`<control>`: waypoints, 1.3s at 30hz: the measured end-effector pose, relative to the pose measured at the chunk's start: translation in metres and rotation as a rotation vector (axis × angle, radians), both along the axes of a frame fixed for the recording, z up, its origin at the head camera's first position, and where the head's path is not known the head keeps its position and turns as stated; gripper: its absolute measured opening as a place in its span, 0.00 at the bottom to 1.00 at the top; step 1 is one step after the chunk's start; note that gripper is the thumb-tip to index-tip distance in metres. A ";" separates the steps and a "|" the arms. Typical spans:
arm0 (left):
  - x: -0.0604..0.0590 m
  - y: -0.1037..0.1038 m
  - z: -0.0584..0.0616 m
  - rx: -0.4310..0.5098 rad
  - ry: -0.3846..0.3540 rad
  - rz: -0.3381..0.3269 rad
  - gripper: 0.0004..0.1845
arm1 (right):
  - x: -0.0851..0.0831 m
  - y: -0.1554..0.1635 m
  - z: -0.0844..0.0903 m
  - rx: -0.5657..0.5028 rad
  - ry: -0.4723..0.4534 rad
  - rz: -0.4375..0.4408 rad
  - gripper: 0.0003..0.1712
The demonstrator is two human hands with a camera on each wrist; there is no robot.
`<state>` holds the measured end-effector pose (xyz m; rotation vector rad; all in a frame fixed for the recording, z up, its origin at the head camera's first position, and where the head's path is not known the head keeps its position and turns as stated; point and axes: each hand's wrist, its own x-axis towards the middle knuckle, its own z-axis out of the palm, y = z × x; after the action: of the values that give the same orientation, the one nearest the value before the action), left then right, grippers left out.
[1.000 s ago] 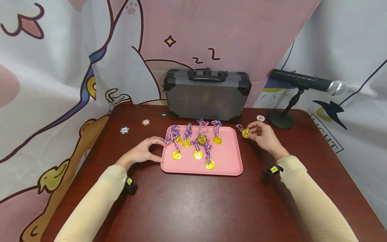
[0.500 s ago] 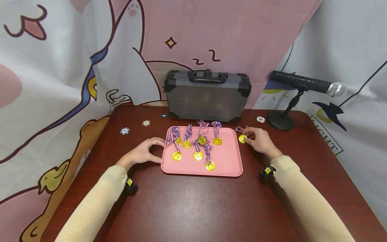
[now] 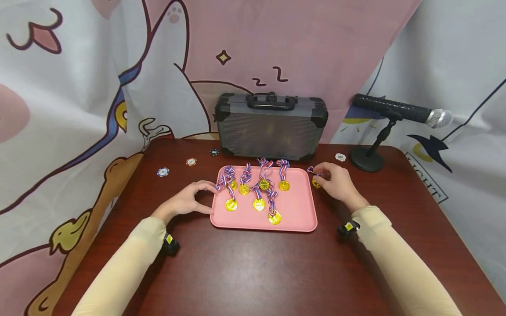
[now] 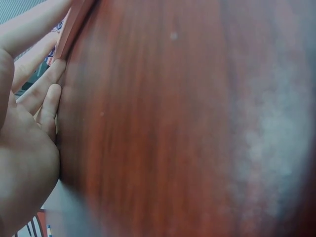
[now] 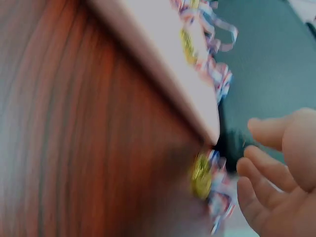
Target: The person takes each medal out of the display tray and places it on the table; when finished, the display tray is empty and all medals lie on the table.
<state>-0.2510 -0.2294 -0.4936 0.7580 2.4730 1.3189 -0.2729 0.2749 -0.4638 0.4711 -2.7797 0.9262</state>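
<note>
A pink tray holds several gold medals with red, white and blue ribbons, among them a medal near the middle. At the tray's left edge is my left hand, its thumb and fingers spread apart and touching the rim. Beyond the right edge, another gold medal lies on the table by the tray corner, its ribbon bunched beside it. My right hand hovers over this medal and partly covers it in the head view. The right wrist view shows its loosely bent fingers apart from the medal.
Behind the tray stands a grey case with black corners. A microphone on a black stand is at the back right. Poker chips lie around, including a blue one and a white one. A printed curtain hangs behind.
The right hand has moved a little left with the medal and let it go beside the tray's right edge. The left hand has stayed at the tray's left edge.
</note>
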 end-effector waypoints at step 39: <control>0.000 -0.001 -0.001 0.017 0.015 -0.014 0.32 | -0.013 -0.082 -0.011 0.119 -0.035 0.333 0.15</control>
<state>-0.2509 -0.2305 -0.4951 0.7913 2.4667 1.3351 -0.2861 0.1927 -0.4743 0.9687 -2.8500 0.8370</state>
